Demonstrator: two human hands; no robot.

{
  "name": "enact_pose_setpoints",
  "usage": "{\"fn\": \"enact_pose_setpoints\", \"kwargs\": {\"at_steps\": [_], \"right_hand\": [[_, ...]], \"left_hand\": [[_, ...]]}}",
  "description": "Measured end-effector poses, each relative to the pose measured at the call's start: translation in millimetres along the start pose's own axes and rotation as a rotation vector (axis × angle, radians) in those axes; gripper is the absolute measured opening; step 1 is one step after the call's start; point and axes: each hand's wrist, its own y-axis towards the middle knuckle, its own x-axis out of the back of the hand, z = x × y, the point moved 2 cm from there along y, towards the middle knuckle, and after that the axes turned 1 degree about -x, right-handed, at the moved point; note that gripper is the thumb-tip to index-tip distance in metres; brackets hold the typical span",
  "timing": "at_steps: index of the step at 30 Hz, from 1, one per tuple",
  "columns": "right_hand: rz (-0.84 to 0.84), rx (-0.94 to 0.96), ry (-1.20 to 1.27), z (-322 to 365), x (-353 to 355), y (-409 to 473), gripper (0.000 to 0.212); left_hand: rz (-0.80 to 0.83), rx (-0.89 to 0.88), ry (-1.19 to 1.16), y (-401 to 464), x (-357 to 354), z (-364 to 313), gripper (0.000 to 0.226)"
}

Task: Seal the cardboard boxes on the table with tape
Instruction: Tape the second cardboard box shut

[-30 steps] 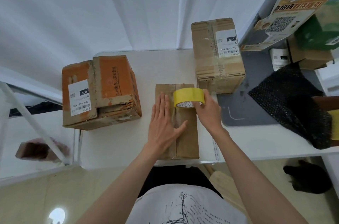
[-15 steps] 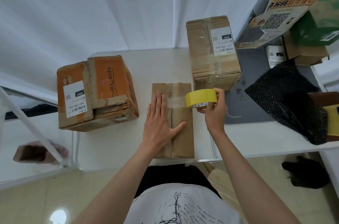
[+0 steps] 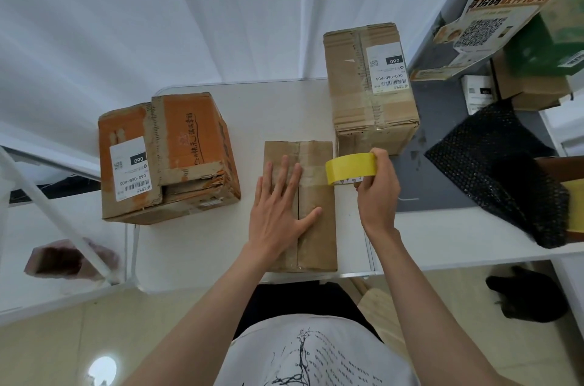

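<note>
A flat, narrow brown cardboard box (image 3: 311, 205) lies on the white desk (image 3: 202, 246), its long axis running from the person's body toward the far wall, with its centre seam along that axis. The left hand (image 3: 278, 211) rests flat on the box, fingers (image 3: 286, 175) straight and spread, pointing away from the body, thumb across the seam. Just right of those fingertips, the right hand (image 3: 377, 196) grips a yellow roll of tape (image 3: 350, 168) at the box's right edge; a clear strip crosses the box lid from the roll toward the left fingers. Three cardboard boxes sit on the desk: this one, a larger orange-and-brown box (image 3: 167, 158) well to the left, and a tall brown box (image 3: 371, 85) beyond the roll. One tape roll shows.
</note>
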Motion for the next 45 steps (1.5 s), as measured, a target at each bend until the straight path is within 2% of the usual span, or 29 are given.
{"fn": "enact_pose_setpoints", "kwargs": {"at_steps": [2,5,15,18,22,25,28,36,41,43,45], "right_hand": [[-0.031,-0.033,-0.032,-14,5,1,0.041],[0.008,-0.15,0.005,-33,3,-3,0.042],[0.007,-0.539,0.493,-51,-42,-19,0.025],[0.038,-0.563,0.583,-57,-45,-19,0.026],[0.12,-0.525,0.444,-80,-32,-30,0.044],[0.134,-0.514,0.087,-105,-23,-41,0.046],[0.242,-0.547,-0.207,-120,-21,-48,0.041],[0.392,-0.573,-0.274,-119,-29,-48,0.047],[0.46,-0.636,-0.287,-121,-26,-44,0.025],[0.341,-0.668,-0.193,-115,-18,-39,0.017],[0.102,-0.622,-0.04,-104,-4,-32,0.011]], "left_hand": [[0.005,0.005,0.0,0,0,1,0.097],[0.013,0.0,-0.003,0,-1,1,0.096],[0.036,-0.005,-0.016,1,1,1,0.09],[0.032,-0.009,-0.025,0,2,4,0.09],[0.042,-0.009,-0.04,0,1,4,0.09],[0.046,-0.006,-0.035,1,0,2,0.09],[0.045,-0.008,-0.038,1,-1,3,0.09],[0.042,-0.005,-0.037,0,0,1,0.09],[0.058,-0.005,-0.057,1,5,-1,0.092],[0.055,0.011,-0.064,4,9,-3,0.092],[0.013,0.028,-0.104,12,17,-7,0.079]]}}
